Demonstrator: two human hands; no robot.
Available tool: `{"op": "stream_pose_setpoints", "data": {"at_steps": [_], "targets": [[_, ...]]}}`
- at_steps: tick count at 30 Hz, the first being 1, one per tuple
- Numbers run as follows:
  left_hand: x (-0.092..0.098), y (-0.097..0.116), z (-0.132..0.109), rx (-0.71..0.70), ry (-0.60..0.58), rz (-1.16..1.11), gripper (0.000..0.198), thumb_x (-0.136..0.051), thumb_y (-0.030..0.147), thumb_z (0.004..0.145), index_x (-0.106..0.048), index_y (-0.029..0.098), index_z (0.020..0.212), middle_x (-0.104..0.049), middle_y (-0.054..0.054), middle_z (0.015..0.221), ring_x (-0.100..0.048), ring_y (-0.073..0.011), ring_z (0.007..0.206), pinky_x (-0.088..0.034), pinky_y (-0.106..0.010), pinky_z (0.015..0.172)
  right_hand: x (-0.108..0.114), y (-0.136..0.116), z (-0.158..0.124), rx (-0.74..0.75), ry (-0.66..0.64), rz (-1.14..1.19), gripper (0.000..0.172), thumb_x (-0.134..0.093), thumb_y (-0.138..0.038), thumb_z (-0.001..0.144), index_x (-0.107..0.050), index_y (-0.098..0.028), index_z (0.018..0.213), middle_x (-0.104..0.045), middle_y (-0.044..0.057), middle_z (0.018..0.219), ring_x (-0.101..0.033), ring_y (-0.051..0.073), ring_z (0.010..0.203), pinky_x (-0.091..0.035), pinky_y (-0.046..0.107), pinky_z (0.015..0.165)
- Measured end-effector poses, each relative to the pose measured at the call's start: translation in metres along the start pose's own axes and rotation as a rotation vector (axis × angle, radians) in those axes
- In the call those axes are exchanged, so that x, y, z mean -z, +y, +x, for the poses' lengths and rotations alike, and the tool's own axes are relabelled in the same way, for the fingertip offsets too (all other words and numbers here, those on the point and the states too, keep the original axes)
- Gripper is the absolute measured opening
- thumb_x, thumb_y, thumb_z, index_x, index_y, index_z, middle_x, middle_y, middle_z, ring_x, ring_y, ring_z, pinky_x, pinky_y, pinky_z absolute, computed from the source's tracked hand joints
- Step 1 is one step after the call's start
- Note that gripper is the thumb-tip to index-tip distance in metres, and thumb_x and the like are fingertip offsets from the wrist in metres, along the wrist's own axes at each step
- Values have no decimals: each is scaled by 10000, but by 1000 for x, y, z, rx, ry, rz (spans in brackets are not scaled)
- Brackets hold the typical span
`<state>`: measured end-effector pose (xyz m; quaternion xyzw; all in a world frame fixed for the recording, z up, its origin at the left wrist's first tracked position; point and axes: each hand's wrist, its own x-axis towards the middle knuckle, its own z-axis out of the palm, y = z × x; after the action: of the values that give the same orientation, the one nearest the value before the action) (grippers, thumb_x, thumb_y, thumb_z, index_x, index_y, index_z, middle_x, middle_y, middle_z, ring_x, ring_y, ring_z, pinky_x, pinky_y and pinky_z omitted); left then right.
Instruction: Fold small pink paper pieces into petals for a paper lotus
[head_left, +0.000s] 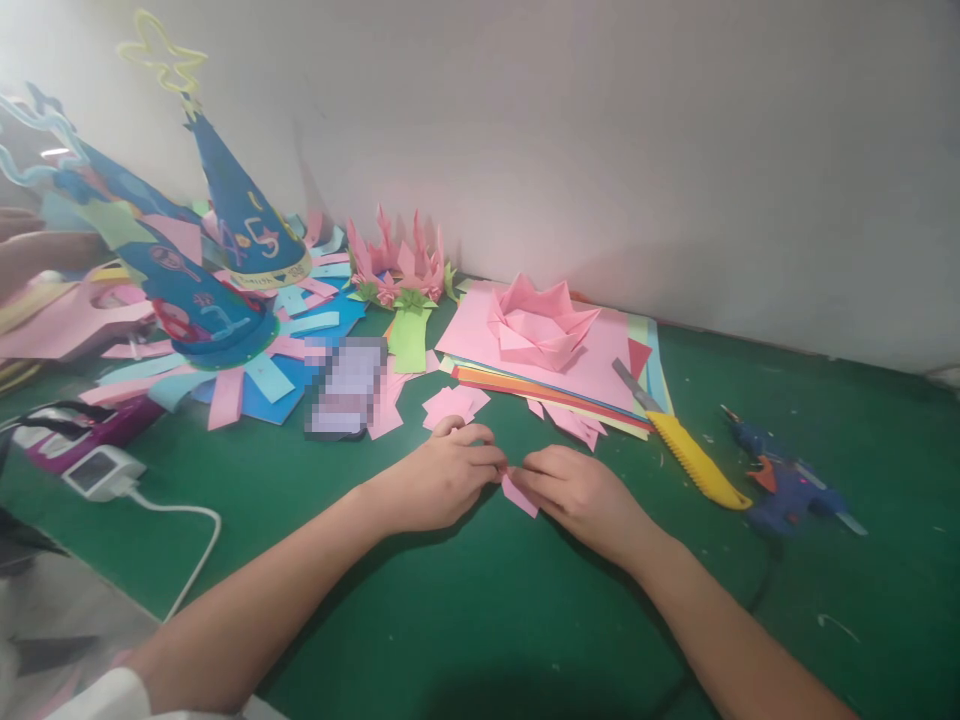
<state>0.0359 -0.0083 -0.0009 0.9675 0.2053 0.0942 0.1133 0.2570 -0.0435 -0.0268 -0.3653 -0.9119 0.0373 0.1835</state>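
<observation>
Between my two hands, just above the green table, is a small piece of pink paper [520, 497]. My left hand [450, 475] pinches its upper left end, the fingertips hiding that part. From the other side my right hand [581, 490] has its fingers closed on the paper's right edge. Close beyond my left hand lies a small pile of pink paper pieces [454, 402]. More pink scraps [574, 425] lie beyond my right hand, beside a stack of coloured paper sheets [465, 335]. A folded pink paper flower [541, 325] rests on that stack.
A yellow-handled knife [697, 460] and a blue glue gun [795, 495] lie at right. At left are a phone [347, 390], decorated blue cone hats [244, 215], a pink paper crown [401, 265] and a white charger [105, 472] with its cable. Another person's hand [45, 245] shows at far left.
</observation>
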Motion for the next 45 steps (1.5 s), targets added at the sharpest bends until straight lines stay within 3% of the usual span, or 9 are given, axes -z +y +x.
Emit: {"op": "stream_pose_setpoints", "data": {"at_steps": [10,23,32,36,39,42,45], "targets": [[0,-2,0,-7,20,-25,244,-388,114,905,-620,166,960,-653,-62,1013,-478,-193,991,-279,-396,914,2,-7,3,-62,42,84,238,-438,-228,931,-666,-185,879,-619,61,775,-561,166,739,-452,299,662],[-1,-1,2,0,16,-10,204,-402,128,906,-602,167,917,-663,-34,937,-488,-182,913,-247,-391,897,2,-2,-1,-31,15,76,242,-424,-201,931,-636,-183,815,-614,63,794,-546,164,755,-441,301,675],[-1,-1,2,0,15,-1,222,-400,141,911,-615,180,948,-654,-39,886,-490,-181,902,-244,-391,923,8,-4,5,-86,54,25,246,-459,-177,873,-576,-181,657,-570,55,761,-476,165,720,-391,318,677],[-1,-1,1,-8,28,-10,216,-414,136,900,-620,185,943,-648,-35,867,-486,-177,893,-245,-386,927,11,-2,4,-124,112,-55,295,-464,-201,878,-558,-177,599,-553,50,740,-449,162,706,-361,311,660],[-1,-1,-1,-4,34,0,211,-425,129,885,-627,186,910,-629,-35,813,-479,-177,860,-260,-380,907,11,0,0,-166,228,-95,327,-475,-201,879,-541,-176,560,-528,41,689,-442,156,676,-356,310,651],[-2,0,-2,21,42,2,198,-438,137,879,-631,182,888,-605,-36,768,-475,-182,849,-279,-373,875,8,-2,-1,-143,283,-28,246,-516,-225,875,-590,-179,644,-550,38,704,-470,157,689,-388,312,677],[-3,-1,-2,37,47,-30,185,-459,137,868,-631,183,916,-610,-35,822,-483,-180,876,-293,-364,857,5,-4,2,-61,145,104,124,-564,-299,865,-639,-204,892,-630,55,906,-546,181,851,-433,341,789]]}}
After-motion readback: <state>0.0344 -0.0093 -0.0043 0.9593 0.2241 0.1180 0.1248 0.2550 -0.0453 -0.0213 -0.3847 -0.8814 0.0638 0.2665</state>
